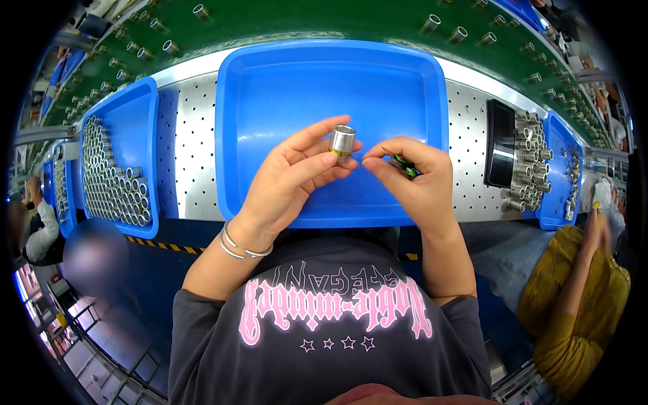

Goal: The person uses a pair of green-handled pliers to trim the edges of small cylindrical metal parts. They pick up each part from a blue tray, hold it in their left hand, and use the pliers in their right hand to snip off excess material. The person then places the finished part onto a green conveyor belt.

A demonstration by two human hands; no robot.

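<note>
Between the thumb and fingers of my left hand (pixel 287 172) is a short shiny metal sleeve (pixel 342 139), held upright with its open end up. A gold-coloured band shows near its lower end. Just right of it, apart from the sleeve, my right hand (pixel 426 181) is closed around a small tool (pixel 408 169) with green and black parts. A thin dark tip sticks out of the fingers; its exact kind is mostly hidden. Both hands are above a large blue tray (pixel 270 77) with nothing lying in the part I see.
Blue trays at left (pixel 154 101) and right (pixel 548 128) hold metal parts. Several sleeves (pixel 532 158) lie beside a black box (pixel 499 143) on the perforated metal table (pixel 466 128). Beyond runs a green conveyor (pixel 304 23) carrying sleeves. Another person's arm (pixel 584 256) is at right.
</note>
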